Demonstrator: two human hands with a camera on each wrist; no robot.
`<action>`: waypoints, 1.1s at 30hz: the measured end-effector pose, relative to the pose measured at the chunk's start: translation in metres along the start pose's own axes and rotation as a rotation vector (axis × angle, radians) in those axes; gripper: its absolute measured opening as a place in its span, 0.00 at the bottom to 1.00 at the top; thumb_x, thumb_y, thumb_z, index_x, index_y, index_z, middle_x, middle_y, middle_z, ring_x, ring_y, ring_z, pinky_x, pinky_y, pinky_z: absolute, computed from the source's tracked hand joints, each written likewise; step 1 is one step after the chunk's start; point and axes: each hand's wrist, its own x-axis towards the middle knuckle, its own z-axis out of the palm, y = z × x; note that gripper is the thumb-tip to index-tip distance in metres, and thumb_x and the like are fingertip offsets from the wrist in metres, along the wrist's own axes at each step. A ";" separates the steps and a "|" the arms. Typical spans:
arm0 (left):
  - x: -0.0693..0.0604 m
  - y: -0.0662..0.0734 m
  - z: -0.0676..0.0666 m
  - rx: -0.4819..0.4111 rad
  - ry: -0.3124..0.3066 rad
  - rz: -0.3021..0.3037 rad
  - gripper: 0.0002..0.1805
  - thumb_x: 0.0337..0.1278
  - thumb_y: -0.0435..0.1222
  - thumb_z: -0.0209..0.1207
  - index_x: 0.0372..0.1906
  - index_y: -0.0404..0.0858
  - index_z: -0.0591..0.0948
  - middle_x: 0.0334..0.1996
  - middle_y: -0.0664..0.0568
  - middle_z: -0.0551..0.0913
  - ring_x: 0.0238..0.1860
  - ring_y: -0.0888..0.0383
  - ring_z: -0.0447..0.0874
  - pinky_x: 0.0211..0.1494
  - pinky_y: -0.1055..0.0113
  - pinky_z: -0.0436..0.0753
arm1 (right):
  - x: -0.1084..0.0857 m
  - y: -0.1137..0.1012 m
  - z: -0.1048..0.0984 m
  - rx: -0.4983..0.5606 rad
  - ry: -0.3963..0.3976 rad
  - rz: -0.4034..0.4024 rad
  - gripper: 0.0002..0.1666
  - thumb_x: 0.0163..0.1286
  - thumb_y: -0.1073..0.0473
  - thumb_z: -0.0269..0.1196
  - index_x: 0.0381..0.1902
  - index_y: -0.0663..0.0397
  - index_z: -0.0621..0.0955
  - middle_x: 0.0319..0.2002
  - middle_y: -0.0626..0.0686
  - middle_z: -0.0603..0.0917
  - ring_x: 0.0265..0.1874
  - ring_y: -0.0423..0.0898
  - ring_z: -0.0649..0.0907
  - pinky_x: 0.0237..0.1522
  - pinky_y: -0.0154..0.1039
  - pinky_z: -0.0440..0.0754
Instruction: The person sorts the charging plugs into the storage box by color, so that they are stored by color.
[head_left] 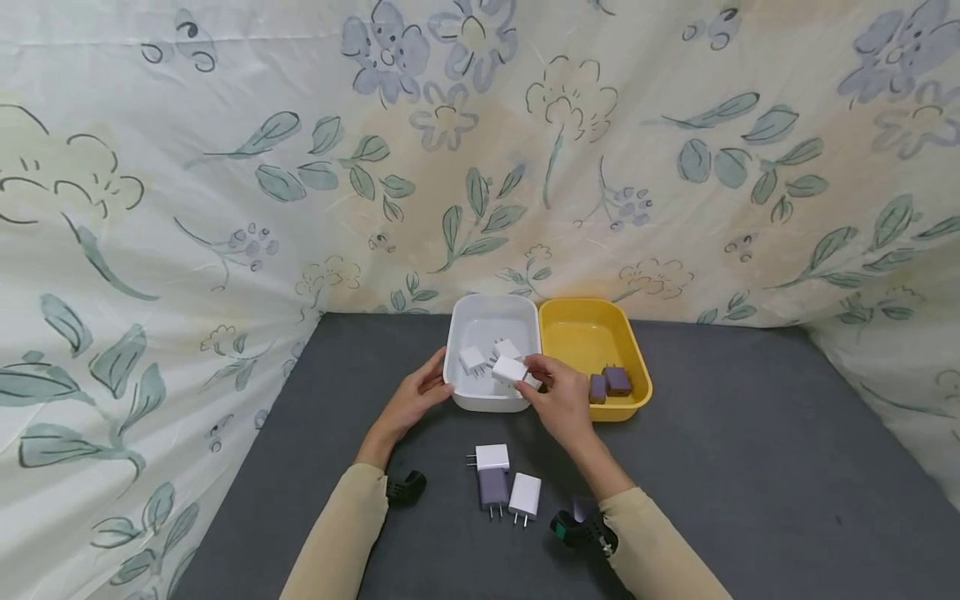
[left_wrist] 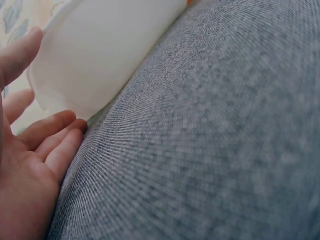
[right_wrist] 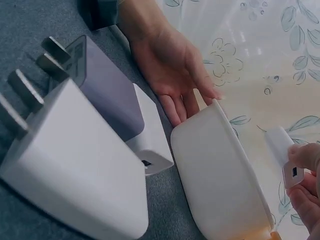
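Over the white bin [head_left: 491, 402], my right hand [head_left: 561, 400] pinches a white charger plug [head_left: 509, 370] between thumb and fingers. The right wrist view shows that plug [right_wrist: 294, 172] with its USB port facing the camera. My left hand [head_left: 414, 400] touches the white bin's left side with fairly straight fingers, the thumb near the rim. White plugs [head_left: 472, 359] lie inside this bin. On the table in front are a white plug [head_left: 492, 457], a purple plug [head_left: 492, 488] against it, and another white plug [head_left: 524, 496] beside them.
A yellow bin [head_left: 639, 367] stands against the white bin's right side, with purple plugs [head_left: 617, 381] in it. Another purple plug [head_left: 583, 508] is partly hidden by the right wrist strap. Behind the grey table [head_left: 750, 450] hangs a floral curtain [head_left: 480, 167].
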 end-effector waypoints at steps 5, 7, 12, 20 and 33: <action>0.000 -0.002 0.000 0.003 0.008 0.005 0.41 0.66 0.33 0.59 0.77 0.38 0.51 0.72 0.33 0.62 0.72 0.40 0.62 0.65 0.73 0.73 | 0.004 0.000 0.006 -0.014 0.023 0.026 0.20 0.53 0.62 0.75 0.44 0.61 0.84 0.43 0.58 0.87 0.42 0.51 0.88 0.47 0.41 0.85; 0.000 -0.002 0.000 -0.004 0.005 0.009 0.41 0.66 0.33 0.59 0.77 0.38 0.51 0.71 0.32 0.63 0.72 0.40 0.62 0.65 0.72 0.74 | 0.006 0.000 0.007 -0.021 0.037 0.029 0.20 0.53 0.62 0.75 0.44 0.60 0.85 0.42 0.58 0.88 0.42 0.51 0.88 0.47 0.40 0.85; 0.001 -0.003 0.001 -0.012 0.009 0.001 0.41 0.65 0.32 0.59 0.77 0.39 0.52 0.71 0.32 0.64 0.72 0.41 0.64 0.63 0.72 0.75 | 0.007 0.000 0.010 -0.011 0.056 0.020 0.20 0.52 0.60 0.76 0.43 0.60 0.85 0.40 0.57 0.88 0.41 0.51 0.88 0.45 0.41 0.85; 0.001 -0.004 0.001 -0.024 0.006 0.005 0.41 0.65 0.34 0.59 0.77 0.39 0.52 0.71 0.32 0.63 0.71 0.40 0.64 0.61 0.75 0.76 | 0.007 0.002 0.011 0.003 0.062 0.070 0.21 0.59 0.57 0.72 0.49 0.62 0.84 0.44 0.59 0.88 0.43 0.52 0.88 0.48 0.43 0.85; 0.006 -0.018 -0.001 -0.021 0.023 0.026 0.40 0.65 0.35 0.60 0.77 0.44 0.54 0.71 0.35 0.64 0.72 0.42 0.64 0.62 0.75 0.75 | 0.001 0.012 0.004 0.026 0.112 0.050 0.14 0.62 0.63 0.69 0.46 0.61 0.85 0.42 0.59 0.88 0.40 0.51 0.88 0.45 0.42 0.86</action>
